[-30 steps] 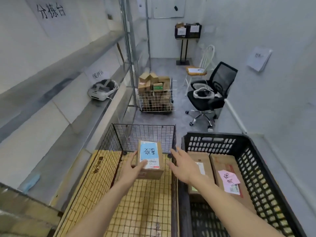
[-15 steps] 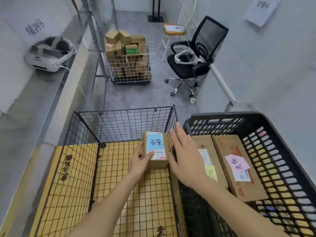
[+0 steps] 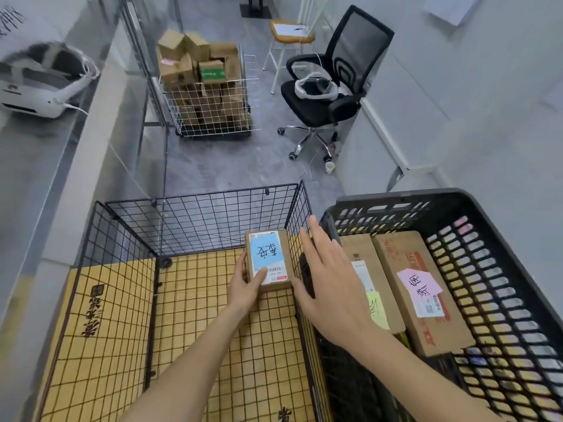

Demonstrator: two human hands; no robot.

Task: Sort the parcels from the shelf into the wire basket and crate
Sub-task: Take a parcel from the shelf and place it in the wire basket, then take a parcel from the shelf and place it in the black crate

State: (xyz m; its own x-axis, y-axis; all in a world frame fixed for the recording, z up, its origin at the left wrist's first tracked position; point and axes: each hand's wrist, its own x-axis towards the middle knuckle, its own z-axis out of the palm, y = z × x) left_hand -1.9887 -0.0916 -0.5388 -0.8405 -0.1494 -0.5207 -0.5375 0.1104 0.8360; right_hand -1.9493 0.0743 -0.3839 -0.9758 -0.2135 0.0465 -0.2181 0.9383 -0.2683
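Observation:
A small cardboard parcel with a blue label sits low inside the black wire basket, against its right wall. My left hand grips the parcel's near left side, thumb on the label. Spread flat, my right hand hovers over the basket's right wall, between parcel and crate, holding nothing. The black plastic crate on the right holds two long cardboard parcels: one with a yellow note, one with a pink label.
A yellow grid-patterned board lies under the wire basket. The grey shelf runs along the left with a white headset on it. Farther off stand a white wire cart of boxes, a black office chair and a stool.
The parcel has come down deeper into the wire basket toward its right wall, still in my left hand. My right hand stays open beside it. The view has tilted downward.

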